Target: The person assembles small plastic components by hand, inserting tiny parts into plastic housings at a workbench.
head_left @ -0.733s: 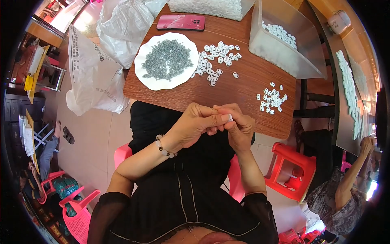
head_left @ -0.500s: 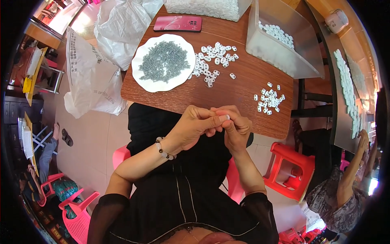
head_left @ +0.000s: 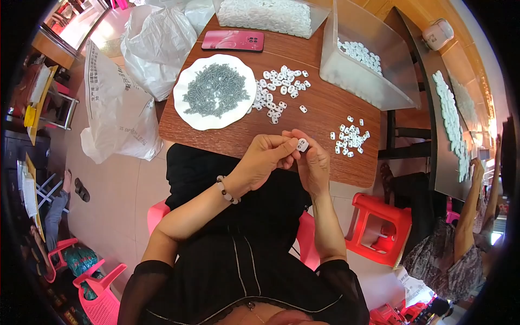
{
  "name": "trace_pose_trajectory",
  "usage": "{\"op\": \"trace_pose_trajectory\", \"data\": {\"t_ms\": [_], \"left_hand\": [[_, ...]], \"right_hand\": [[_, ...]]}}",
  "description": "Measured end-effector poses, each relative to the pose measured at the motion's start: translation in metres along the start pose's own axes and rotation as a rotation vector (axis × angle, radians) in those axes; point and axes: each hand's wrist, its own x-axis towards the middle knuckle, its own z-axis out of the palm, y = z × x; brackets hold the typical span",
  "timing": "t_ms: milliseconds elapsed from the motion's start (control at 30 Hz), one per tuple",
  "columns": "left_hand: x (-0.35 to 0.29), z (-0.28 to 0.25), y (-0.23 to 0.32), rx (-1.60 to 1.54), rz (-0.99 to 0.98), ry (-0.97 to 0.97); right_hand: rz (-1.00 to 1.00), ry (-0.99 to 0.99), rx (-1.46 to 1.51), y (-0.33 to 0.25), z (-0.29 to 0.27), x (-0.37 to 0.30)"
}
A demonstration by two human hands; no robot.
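A small white plastic piece (head_left: 302, 144) with two dark round spots on its face sits between my hands, just off the table's near edge. My left hand (head_left: 266, 157), with a bead bracelet at its wrist, pinches the piece's left side between thumb and finger. From the other side, the fingers of my right hand (head_left: 314, 165) close around it. Ahead to the left, a white scalloped plate (head_left: 184, 111) bears a heap of small grey screw-like pins (head_left: 216, 86). Beside it spread loose white two-holed pieces (head_left: 284, 78); a separate cluster of such pieces (head_left: 349, 140) lies right of my hands.
On the brown table (head_left: 244, 127) rest a pink phone (head_left: 233, 40), a clear bin (head_left: 368, 84) and a tray of white pieces (head_left: 265, 16) at the back. White sacks (head_left: 116, 111) stand left, a red stool (head_left: 379, 227) right. Another person's arm (head_left: 468, 216) reaches to the right-hand table.
Both hands have shifted slightly, the right one opening out a little. The white piece, mostly covered before, now shows its two-spotted face. My view has moved a little too.
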Motion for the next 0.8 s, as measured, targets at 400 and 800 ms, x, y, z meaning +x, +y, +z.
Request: {"op": "trace_pose_trajectory", "data": {"t_ms": [400, 800], "left_hand": [[0.003, -0.003, 0.0, 0.077, 0.063, 0.008], [0.0, -0.011, 0.0, 0.025, 0.005, -0.002]], "right_hand": [[-0.033, 0.008, -0.092, -0.005, 0.009, 0.004], [-0.077, 0.089, -0.323, -0.016, 0.015, 0.01]]}}
